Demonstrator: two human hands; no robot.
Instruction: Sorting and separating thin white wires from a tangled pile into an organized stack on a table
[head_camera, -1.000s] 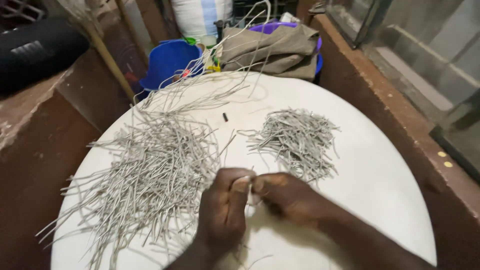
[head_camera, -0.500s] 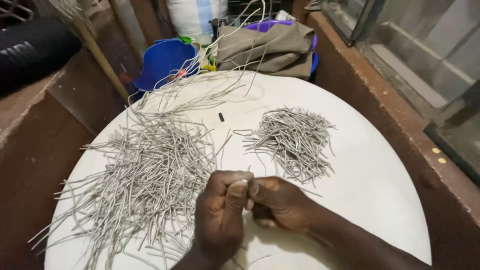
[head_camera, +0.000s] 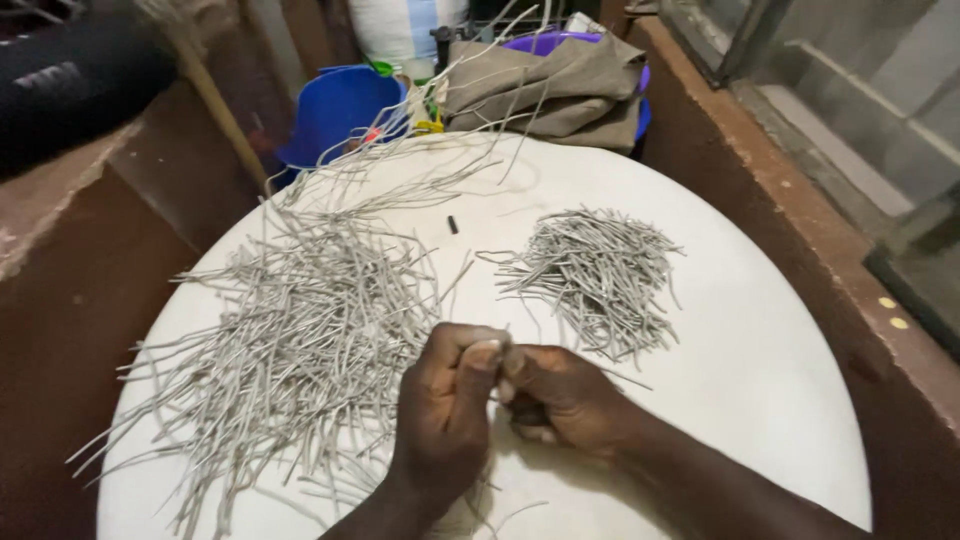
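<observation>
My left hand and my right hand meet at the near middle of a round white table. Both are closed together, thumbs touching, pinching a thin grey strand that is mostly hidden between the fingers. A large loose heap of long grey strands spreads to the left of my hands. A smaller, tidier pile of short grey pieces lies just beyond my right hand. More long strands trail toward the table's far edge.
A small dark bit lies on the table between the two piles. Behind the table stand a blue bucket, folded olive cloth on a purple tub, and a wooden stick. Brown walls flank both sides.
My hands have stayed at the near middle of the table, fingers pressed a little tighter together. The view has shifted slightly; both piles look unchanged.
</observation>
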